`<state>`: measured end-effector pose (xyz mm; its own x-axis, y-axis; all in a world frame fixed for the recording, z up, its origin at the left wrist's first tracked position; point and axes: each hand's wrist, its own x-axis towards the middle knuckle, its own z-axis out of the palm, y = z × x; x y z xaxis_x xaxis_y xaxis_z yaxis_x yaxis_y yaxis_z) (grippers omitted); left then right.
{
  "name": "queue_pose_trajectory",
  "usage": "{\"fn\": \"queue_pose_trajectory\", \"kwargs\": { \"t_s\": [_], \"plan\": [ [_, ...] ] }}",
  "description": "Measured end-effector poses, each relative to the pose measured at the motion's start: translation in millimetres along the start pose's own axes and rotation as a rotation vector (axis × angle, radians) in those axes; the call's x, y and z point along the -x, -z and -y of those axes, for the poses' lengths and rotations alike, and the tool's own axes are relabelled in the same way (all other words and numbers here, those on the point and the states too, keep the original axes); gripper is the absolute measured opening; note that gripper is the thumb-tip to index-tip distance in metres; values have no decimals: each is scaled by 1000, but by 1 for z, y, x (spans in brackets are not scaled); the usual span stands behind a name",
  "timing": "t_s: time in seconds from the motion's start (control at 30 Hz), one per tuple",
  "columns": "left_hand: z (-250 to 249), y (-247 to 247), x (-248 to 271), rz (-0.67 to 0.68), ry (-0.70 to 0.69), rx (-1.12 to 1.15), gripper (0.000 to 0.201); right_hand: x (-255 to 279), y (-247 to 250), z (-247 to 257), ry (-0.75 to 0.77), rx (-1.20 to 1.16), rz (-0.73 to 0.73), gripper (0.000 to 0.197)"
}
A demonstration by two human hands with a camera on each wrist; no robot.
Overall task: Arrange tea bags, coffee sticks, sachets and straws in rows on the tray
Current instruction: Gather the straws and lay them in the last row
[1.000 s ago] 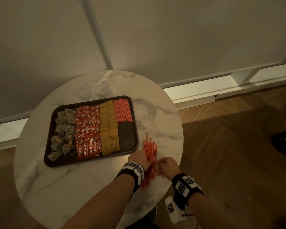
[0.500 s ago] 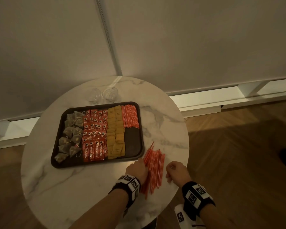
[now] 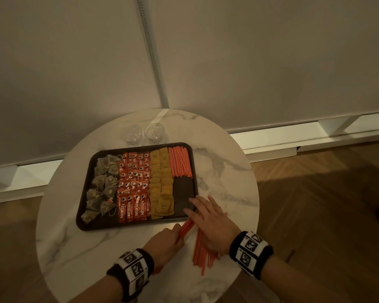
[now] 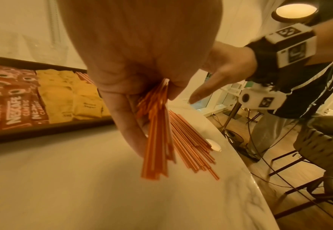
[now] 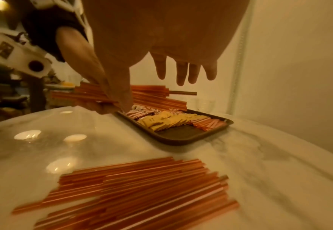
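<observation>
Now we are gripping a bunch of straws (image 4: 155,137) in our curled left hand (image 3: 165,241) just near the tray (image 3: 138,224), while our right hand (image 3: 210,221), fingers straight and spread, is hovering over the loose straws (image 5: 134,191) on the table (image 3: 74,248) beside the tray's near right corner.

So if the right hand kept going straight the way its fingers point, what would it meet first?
Probably the bare near-right patch of the tray: the right hand hovers open, fingertips over that rim. Height is unclear.

A hotel-like room or lounge: round white marble table (image 3: 217,149), herringbone wood floor (image 3: 315,193), woven chair (image 4: 319,149), refreshment tray (image 3: 83,206).
</observation>
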<state>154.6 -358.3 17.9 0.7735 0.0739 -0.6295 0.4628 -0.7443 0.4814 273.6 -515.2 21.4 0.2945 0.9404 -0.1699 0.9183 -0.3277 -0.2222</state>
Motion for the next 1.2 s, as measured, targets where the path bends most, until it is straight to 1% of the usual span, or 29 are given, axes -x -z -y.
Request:
{"fn": "queue_pose_trajectory", "kwargs": {
  "t_s": [0.07,0.1,0.13,0.2,0.27,0.3,0.33,0.43,0.53,0.6,0.7,0.8,0.9,1.07,1.2],
  "plan": [
    [5,5,8,20,-24,-19,26,-15,6,5,57,97,113,90],
    [6,7,11,35,-36,-39,26,-21,9,8,77,139,152,86],
    [8,9,12,49,-45,-59,27,-27,10,12,97,174,180,78],
    [11,13,15,72,-62,-73,31,-37,13,22,123,200,213,53],
    [13,16,17,86,-87,-54,34,-44,15,33,102,176,235,30],
    [15,19,18,89,-96,-43,35,-48,18,38,81,150,245,24],
    [16,22,19,90,-99,-37,35,-50,20,42,61,122,257,23],
    [24,34,21,64,-125,-34,32,-58,24,50,27,104,270,29],
    [36,47,19,3,-191,50,24,-66,26,54,5,106,276,34],
    [44,55,19,-17,-192,164,21,-71,28,55,-27,86,283,34],
    [58,69,23,25,-151,405,20,-75,32,56,-93,20,276,30],
    [73,79,29,39,-182,526,14,-77,34,64,-141,-59,256,28],
    [83,82,31,26,-184,558,20,-83,35,73,-161,-92,272,28],
    [105,96,29,48,-149,555,25,-96,34,80,-205,-156,313,31],
    [112,93,22,33,-173,548,19,-108,29,90,-238,-166,337,27]
  ]
}}
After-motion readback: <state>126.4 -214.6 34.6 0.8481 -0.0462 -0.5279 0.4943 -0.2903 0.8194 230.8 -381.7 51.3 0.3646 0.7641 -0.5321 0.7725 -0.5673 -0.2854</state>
